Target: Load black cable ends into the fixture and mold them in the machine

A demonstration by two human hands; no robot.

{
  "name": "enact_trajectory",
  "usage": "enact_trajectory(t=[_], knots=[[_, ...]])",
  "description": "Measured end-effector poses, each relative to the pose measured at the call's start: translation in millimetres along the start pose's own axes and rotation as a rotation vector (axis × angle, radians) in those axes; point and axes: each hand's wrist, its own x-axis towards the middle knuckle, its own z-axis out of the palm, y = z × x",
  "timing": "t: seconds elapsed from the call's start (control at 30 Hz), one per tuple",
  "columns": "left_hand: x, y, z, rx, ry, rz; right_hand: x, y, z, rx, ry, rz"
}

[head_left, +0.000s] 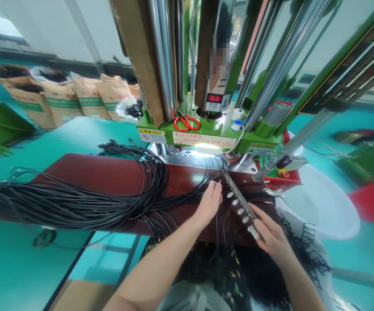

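My right hand (pixel 271 235) grips the near end of a long metal bar (pixel 238 194), thumb on top. The bar slants up and away to the left. A row of silver cable plugs (pixel 240 211) sticks out along its left side. My left hand (pixel 211 199) is closed in a pinch just left of the bar, with a small pale tip showing at the fingertips. It looks like the end of a black cable (pixel 217 233), which hangs below that hand. A thick bundle of black cables (pixel 109 205) lies on the dark red board (pixel 80 168) to the left.
A green press (pixel 187 138) with steel columns stands directly ahead, its lit work area beyond the bar. Red-handled scissors (pixel 187 123) and a blue-white spool (pixel 237 125) lie on it. A white round tub (pixel 322 207) is at right. Paper sacks (pixel 86 97) stand back left.
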Motion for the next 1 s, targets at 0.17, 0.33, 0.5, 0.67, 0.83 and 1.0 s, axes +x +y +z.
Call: enact_trajectory(t=[0.17,0.33,0.5,0.67,0.83,1.0], knots=[[-3.6,9.5,-2.5,-0.022,-0.102,-0.153,0.0,-1.2,-3.4,-0.035,-0.006,0.01],[-4.7,13.7,-4.6,-0.114,-0.146,-0.226,0.6,-0.2,-6.3,-0.087,-0.068,-0.014],[-3.5,11.1,-6.4,-0.113,-0.134,-0.234,6.4,6.2,-13.5,-0.142,-0.124,0.02],[-3.6,9.0,-6.5,-0.079,-0.083,-0.233,14.6,16.3,-23.1,-0.266,-0.243,-0.066],[-1.4,6.9,-5.3,-0.047,-0.089,-0.204,16.7,18.2,-23.2,-0.285,-0.238,-0.097],[-0.1,4.9,-3.2,0.046,-0.104,-0.14,4.8,7.6,-17.2,-0.177,-0.133,0.001]])
